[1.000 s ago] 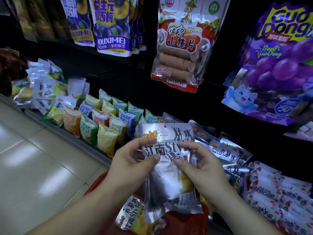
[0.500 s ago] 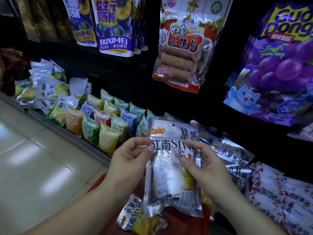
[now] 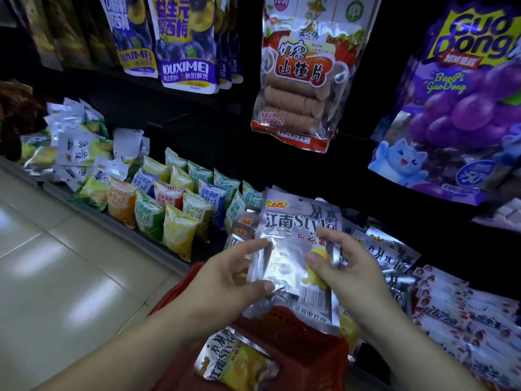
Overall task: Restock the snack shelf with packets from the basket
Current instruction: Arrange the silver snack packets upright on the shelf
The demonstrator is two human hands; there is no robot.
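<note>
a silver foil snack packet with black "style" lettering and a yellow patch [image 3: 293, 249] is held upright in the air, between the red plastic basket [image 3: 298, 342] below it and the low snack shelf [image 3: 141, 242] behind it. the left hand [image 3: 225, 280] pinches its left edge, forefinger high and thumb low. the right hand [image 3: 352, 266] grips its right side, thumb on the front and fingers [image 3: 332, 235] curled round the back. so both sets of fingers are narrow and holding the packet. judging by this, the step in hand is carrying one packet from basket to shelf: it is out of the basket but not yet set down. the next move likely calls for reaching forward toward two o'clock, where matching silver packets [image 3: 386, 252] lie overlapped on the shelf, and laying this one among them face up. foil is slippery, so one hand should keep its hold until the packet rests. at seven o'clock from the held packet, a second silver and yellow packet [image 3: 236, 362] lies in the basket; whether more lie under it cannot be told. at ten o'clock small pillow packets in green, yellow, orange and blue [image 3: 169, 204] stand in rows on the same shelf, and at four o'clock lie pale packets with red print [image 3: 465, 314].
</note>
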